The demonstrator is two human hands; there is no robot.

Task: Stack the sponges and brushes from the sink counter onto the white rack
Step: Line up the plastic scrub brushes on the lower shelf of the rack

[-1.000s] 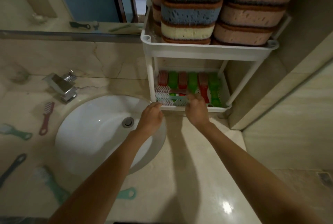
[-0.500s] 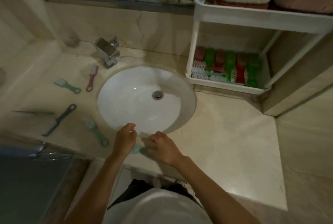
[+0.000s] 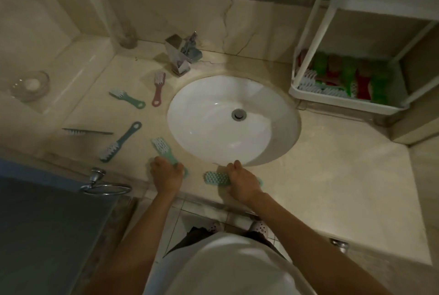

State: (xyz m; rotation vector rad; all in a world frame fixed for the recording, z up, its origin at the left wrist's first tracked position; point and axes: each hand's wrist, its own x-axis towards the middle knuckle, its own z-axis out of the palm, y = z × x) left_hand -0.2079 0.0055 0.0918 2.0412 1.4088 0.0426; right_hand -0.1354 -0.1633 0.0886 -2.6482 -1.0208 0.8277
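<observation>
Left hand (image 3: 166, 173): fingers curled round the handle of the angled brush (image 3: 162, 148), bristle head pointing away up-left.
Right hand (image 3: 240, 183): clamped over the crosswise brush (image 3: 216, 178), which lies along the desk (image 3: 332, 164) edge with its head poking out left.
White rack (image 3: 344, 102): well off to the right, nearer the right hand.
Change: half a second ago both hands crowded one brush; now the left has its own.

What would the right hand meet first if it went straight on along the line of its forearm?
The white sink basin. The right hand, gripping a teal scrub brush, sits just short of the basin's near rim with nothing between, though the hand's height is unclear.
</observation>
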